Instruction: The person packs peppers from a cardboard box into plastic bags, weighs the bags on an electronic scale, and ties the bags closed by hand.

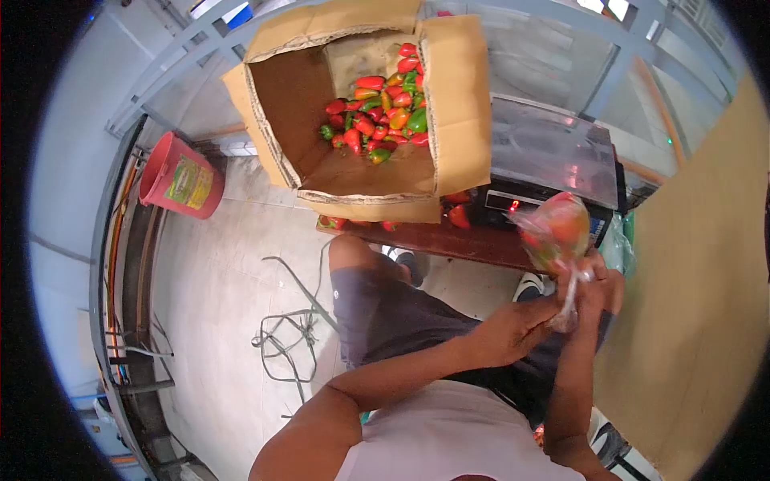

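Bag: your clear, crinkled plastic bag (549,251), right of centre, bulging with red peppers (568,223), overlapping the scale (553,152) in view.
Left hand (517,327): pinched on the bag's gathered neck.
Right hand (597,287): curled tight around the same neck.
Edges: tabletop (481,247) lip left of the bag; flat tan panel (682,321) bounds your right.
Room: bare pale floor (212,272) left of frame, thin strap (277,357) looped on it.
Box: corrugated cardboard box (461,104), upper centre, glossy tapered loose peppers (373,124) inside.

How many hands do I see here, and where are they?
2. The left hand is at the loose end of the plastic bag; the right hand is at its gathered neck, by the filled part. No others show.
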The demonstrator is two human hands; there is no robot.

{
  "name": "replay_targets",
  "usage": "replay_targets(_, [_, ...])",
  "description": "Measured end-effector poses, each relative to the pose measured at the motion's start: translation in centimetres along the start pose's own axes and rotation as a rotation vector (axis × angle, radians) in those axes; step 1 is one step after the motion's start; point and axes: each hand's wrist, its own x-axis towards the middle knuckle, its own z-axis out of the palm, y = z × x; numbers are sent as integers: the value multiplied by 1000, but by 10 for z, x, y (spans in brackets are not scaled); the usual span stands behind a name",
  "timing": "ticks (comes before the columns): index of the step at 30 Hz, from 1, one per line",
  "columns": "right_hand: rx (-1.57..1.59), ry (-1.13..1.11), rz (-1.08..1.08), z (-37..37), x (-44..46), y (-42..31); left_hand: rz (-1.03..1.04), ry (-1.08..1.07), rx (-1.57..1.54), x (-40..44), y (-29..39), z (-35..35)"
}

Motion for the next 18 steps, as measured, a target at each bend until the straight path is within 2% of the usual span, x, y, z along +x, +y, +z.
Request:
replay_targets(1, [195,-156,40,-4,2,3,-152,-39,-381,-4,-3,12])
replay_targets(2, [379,-304,110,-7,3,7,-168,-13,-396,-3,-22,10])
replay_targets(3, [366,-382,124,-2,3,4,-179,9,-411,0,-57,4])
replay_targets(4, [349,-461,136,9,3,-4,-188,32,-431,7,-62,-7])
replay_targets(5, [218,-346,219,22,-11,-19,-18,79,-245,6,-63,-12])
replay_targets(7, [-123,-326,310,10,-17,-9,324,180,129,8,-29,-37])
replay_targets(8, [-292,-316,351,3,-19,0,260,127,417,5,-35,-37])
replay_targets(11, [-850,-198,-452,-12,-25,45,-316,124,47,0,-32,-31])
replay_targets(12, [-920,-245,-602,-14,-22,44,-399,96,-302,0,-45,-33])
replay_targets(14, [-938,-191,-576,-7,-22,48,-553,26,-1006,1,-80,-39])
replay_targets(17, [-874,-51,-478,-6,-23,56,-459,308,-864,6,-75,-11])
replay_targets(18, [-836,4,-434,-7,-24,61,-298,381,-646,6,-70,-7])
